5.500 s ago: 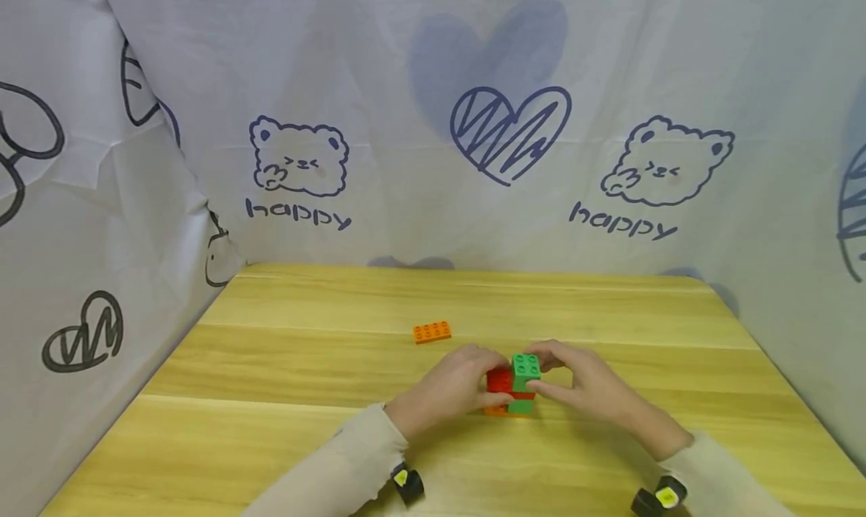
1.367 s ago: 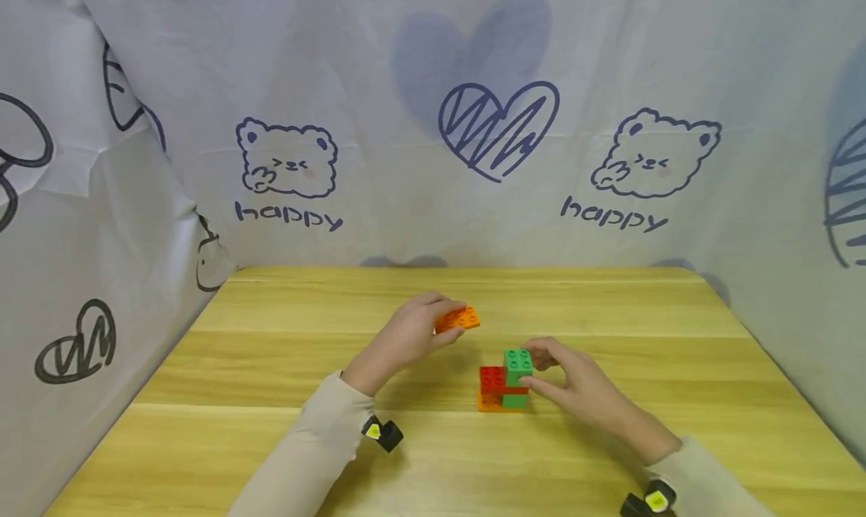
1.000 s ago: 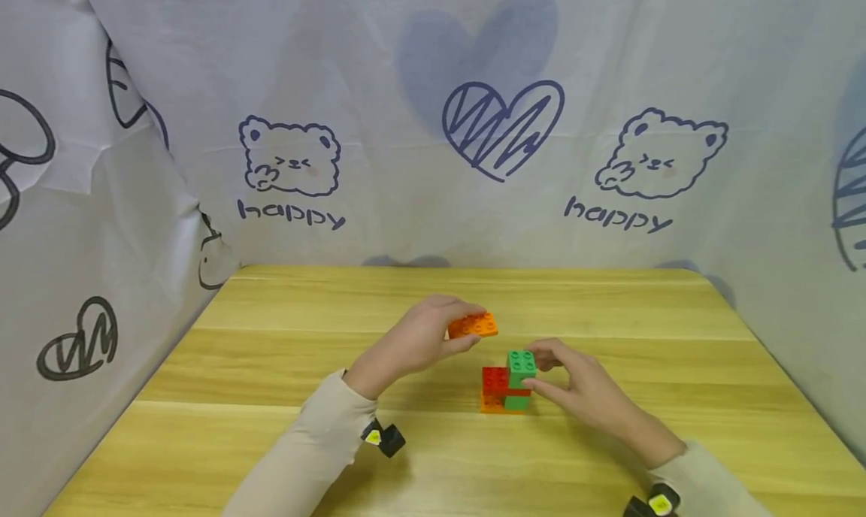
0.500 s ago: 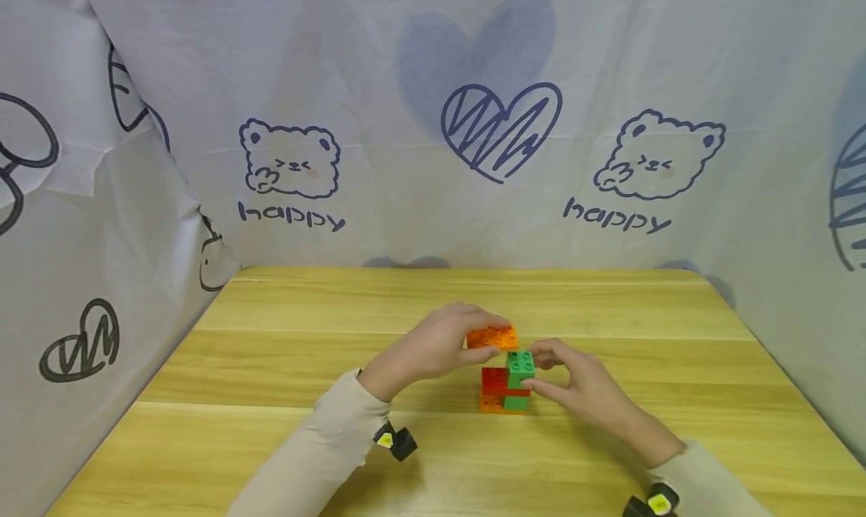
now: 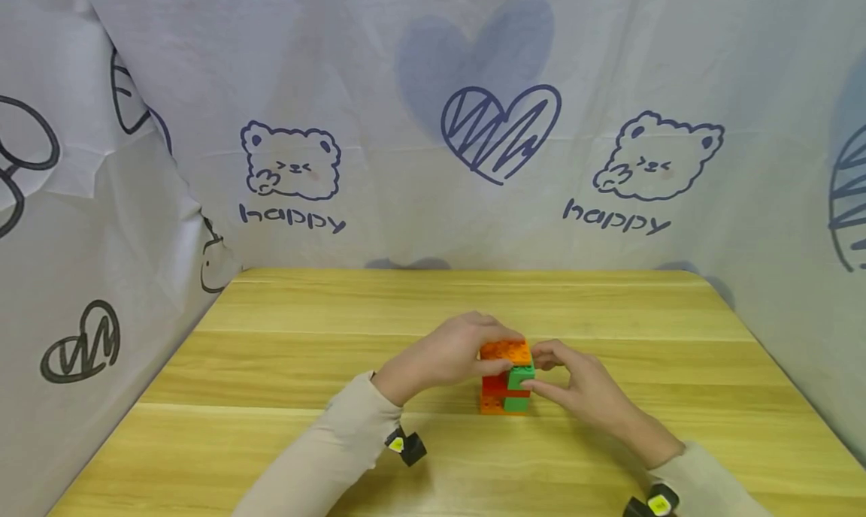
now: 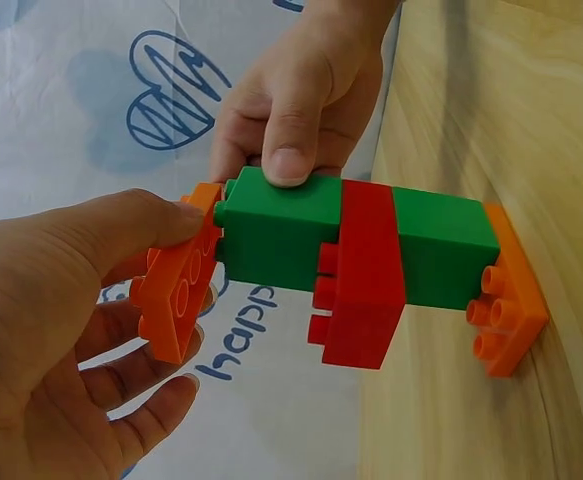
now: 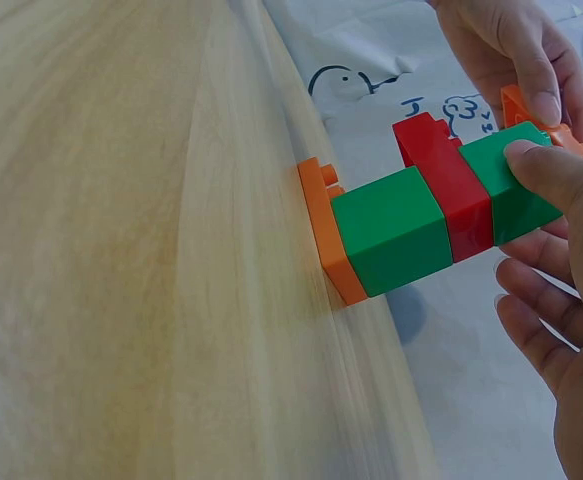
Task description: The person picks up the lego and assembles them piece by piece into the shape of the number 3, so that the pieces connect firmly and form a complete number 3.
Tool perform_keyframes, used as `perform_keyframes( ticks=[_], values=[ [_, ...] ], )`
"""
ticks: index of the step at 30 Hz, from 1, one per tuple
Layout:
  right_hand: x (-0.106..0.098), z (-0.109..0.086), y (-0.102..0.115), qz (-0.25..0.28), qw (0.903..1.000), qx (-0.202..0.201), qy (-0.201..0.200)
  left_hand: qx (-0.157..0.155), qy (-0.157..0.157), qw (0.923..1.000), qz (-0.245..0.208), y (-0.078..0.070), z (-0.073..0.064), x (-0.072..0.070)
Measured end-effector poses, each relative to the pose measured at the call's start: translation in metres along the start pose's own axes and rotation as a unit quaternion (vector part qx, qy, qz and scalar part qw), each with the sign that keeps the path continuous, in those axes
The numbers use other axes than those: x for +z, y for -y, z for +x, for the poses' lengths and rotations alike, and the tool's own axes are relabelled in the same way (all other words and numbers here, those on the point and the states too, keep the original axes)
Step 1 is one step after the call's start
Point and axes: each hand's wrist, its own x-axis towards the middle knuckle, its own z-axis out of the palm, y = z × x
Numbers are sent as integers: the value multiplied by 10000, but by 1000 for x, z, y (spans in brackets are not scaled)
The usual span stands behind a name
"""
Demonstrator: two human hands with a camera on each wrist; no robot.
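Note:
My left hand (image 5: 455, 353) pinches a flat orange building brick (image 6: 183, 290) between thumb and fingers. One end of that brick is right at the studs of the upper green block (image 6: 281, 235), slightly tilted in the left wrist view; its other end juts out over the side. Below the upper green block come a red brick (image 6: 369, 285), a lower green block (image 6: 443, 248) and another flat orange brick (image 6: 519, 310) on the table. The red and lower orange bricks jut out the same way. My right hand (image 5: 583, 380) grips the upper green block, thumb on its near face.
The stack stands on a light wooden table (image 5: 304, 367). A white cloth (image 5: 392, 231) with drawn bears and hearts hangs behind and at both sides. Each wrist wears a small black camera; one left wrist camera (image 5: 408, 448) shows near the sleeve.
The left hand let go of the stack, picked up the flat orange brick from behind it, and carried it right and toward me onto the stack's top. The right hand stayed at the green block.

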Motion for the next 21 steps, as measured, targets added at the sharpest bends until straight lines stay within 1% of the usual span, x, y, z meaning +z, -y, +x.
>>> perform_keyframes(
  ticks=[11,17,21],
  values=[
    [0,0,1,67,10000,43,58,134,83,9998,128,-3,3,3],
    [-1,0,1,2,10000,-35,19,195,149,9996,157,-5,3,2],
    [-1,1,1,9,10000,-61,15,289,73,9993,224,-7,2,2]
  ],
)
